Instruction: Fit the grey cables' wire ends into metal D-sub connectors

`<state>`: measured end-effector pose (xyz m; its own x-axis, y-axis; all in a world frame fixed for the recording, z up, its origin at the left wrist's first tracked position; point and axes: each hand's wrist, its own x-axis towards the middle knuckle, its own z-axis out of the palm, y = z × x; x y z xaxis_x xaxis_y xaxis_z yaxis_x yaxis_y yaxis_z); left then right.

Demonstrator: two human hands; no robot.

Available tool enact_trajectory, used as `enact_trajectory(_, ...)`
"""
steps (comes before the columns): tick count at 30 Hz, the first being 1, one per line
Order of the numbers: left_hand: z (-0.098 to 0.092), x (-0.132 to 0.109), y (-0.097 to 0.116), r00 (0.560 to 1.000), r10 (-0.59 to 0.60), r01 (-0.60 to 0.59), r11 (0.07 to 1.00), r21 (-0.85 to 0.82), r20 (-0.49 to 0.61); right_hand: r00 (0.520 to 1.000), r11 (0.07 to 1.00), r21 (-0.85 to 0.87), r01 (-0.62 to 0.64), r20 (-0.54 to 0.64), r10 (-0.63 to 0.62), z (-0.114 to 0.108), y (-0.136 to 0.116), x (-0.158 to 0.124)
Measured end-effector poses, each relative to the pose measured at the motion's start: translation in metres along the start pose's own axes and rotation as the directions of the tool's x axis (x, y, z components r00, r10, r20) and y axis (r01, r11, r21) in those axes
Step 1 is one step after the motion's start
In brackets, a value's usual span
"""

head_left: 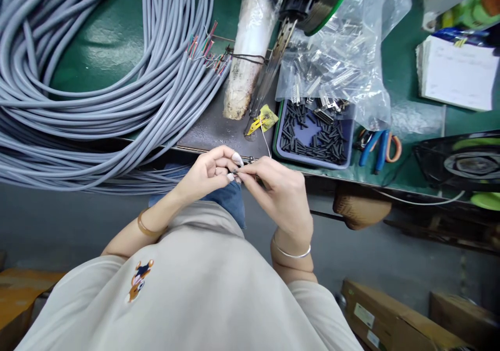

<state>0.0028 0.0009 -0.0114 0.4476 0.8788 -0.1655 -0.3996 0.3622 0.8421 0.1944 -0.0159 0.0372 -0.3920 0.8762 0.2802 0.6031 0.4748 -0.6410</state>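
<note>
My left hand (213, 170) is closed in a pinch at the table's front edge, white coverings on its thumb and a fingertip. My right hand (279, 188) pinches from the other side, and the fingertips of both hands meet around a tiny dark piece (235, 172). Fingers hide most of it, so its kind is unclear. Just beyond the fingertips sits a small metallic part (250, 159). A thin pale strand (265, 141) runs down from a yellow clip (255, 126) towards my right hand. Right of that lies a purple tray (312, 159) of short black tubes (332, 141).
Grey cables (117, 122) with stripped coloured ends cover the left side. A soot-marked white tube (250, 54) and a solder spool (330, 4) stand above. A plastic bag of metal connectors (336, 54) overlaps the tray. Blue-handled pliers (377, 150) and a notepad (459, 72) lie right.
</note>
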Motion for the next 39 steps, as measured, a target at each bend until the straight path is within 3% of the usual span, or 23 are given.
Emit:
enact_trajectory(3,-0.005,0.000,0.000,1.000,-0.008,0.009,0.997,-0.076,0.018,0.985,0.998,0.023,-0.057,-0.164,0.060,0.004,-0.003,-0.003)
enact_trajectory(6,-0.007,-0.001,0.002,0.999,0.031,-0.032,0.997,-0.074,-0.011,0.924,0.972,0.133,-0.194,-0.309,0.227,0.006,-0.001,-0.007)
enact_trajectory(9,-0.007,-0.002,0.004,0.999,0.048,-0.049,0.997,-0.060,-0.021,0.917,0.915,0.274,-0.295,-0.190,0.352,0.011,0.004,-0.008)
enact_trajectory(12,-0.007,-0.003,0.003,0.995,0.090,-0.090,0.996,0.001,-0.038,0.891,0.798,0.488,-0.354,-0.084,0.446,0.019,0.010,-0.006)
enact_trajectory(14,-0.006,-0.004,0.002,0.981,0.190,-0.185,0.978,0.096,-0.042,0.885,0.716,0.601,-0.356,-0.029,0.465,0.024,0.012,-0.004)
enact_trajectory(16,-0.003,-0.006,0.001,0.937,0.346,-0.323,0.909,0.264,-0.045,0.889,0.690,0.636,-0.345,-0.016,0.459,0.026,0.012,-0.002)
enact_trajectory(18,0.001,-0.006,0.000,0.878,0.477,-0.413,0.798,0.438,-0.042,0.889,0.737,0.588,-0.333,-0.064,0.453,0.027,0.010,0.000)
enact_trajectory(20,0.004,-0.006,0.000,0.853,0.516,-0.406,0.750,0.522,-0.077,0.884,0.819,0.479,-0.315,-0.167,0.437,0.026,0.008,0.000)
enact_trajectory(22,0.008,-0.004,0.000,0.865,0.474,-0.341,0.796,0.500,-0.164,0.875,0.865,0.431,-0.258,-0.276,0.399,0.024,0.007,-0.002)
enact_trajectory(24,0.009,-0.001,0.002,0.884,0.399,-0.272,0.863,0.426,-0.244,0.859,0.858,0.492,-0.147,-0.367,0.357,0.021,0.008,-0.005)
enact_trajectory(26,0.009,0.002,0.004,0.901,0.334,-0.228,0.907,0.353,-0.276,0.866,0.817,0.570,-0.086,-0.363,0.345,0.017,0.011,-0.010)
enact_trajectory(29,0.006,0.006,0.008,0.923,0.254,-0.173,0.945,0.277,-0.290,0.882,0.835,0.521,-0.176,-0.293,0.368,0.014,0.012,-0.016)
enact_trajectory(32,0.004,0.008,0.009,0.927,0.219,-0.141,0.956,0.257,-0.305,0.837,0.895,0.383,-0.227,-0.392,0.380,0.021,0.014,-0.017)
enact_trajectory(34,0.003,0.009,0.008,0.921,0.243,-0.163,0.950,0.267,-0.303,0.818,0.895,0.382,-0.229,-0.424,0.390,0.029,0.015,-0.014)
enact_trajectory(39,0.004,0.012,0.003,0.867,0.422,-0.279,0.850,0.446,-0.263,0.849,0.900,0.394,-0.189,-0.394,0.351,0.046,0.019,-0.003)
